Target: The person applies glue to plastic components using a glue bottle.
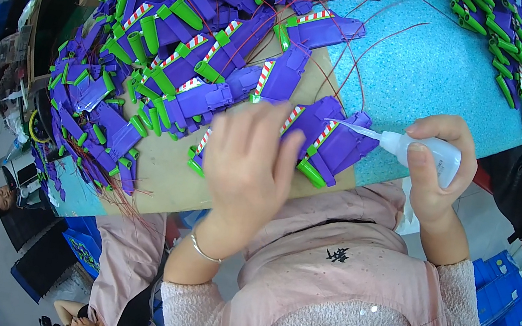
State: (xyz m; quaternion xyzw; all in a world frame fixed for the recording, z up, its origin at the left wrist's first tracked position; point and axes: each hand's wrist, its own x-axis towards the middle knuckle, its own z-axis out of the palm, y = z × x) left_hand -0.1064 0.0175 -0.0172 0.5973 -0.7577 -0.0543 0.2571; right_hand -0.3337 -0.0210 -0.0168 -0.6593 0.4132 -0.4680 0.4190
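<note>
item: purple toy wing part [328, 143], green and red-white striped trim, lying on the near edge of a tan board [164, 175].
left hand [250, 155]: fingers spread flat, pressing the part down, seemingly to steady it.
right hand [439, 169]: closed around a small clear squeeze bottle [428, 151], nozzle tip touching the part's stripe.
far left: heap of like parts [179, 36] with red wires.
surface: turquoise table [424, 66]; second heap [503, 30] far right.
</note>
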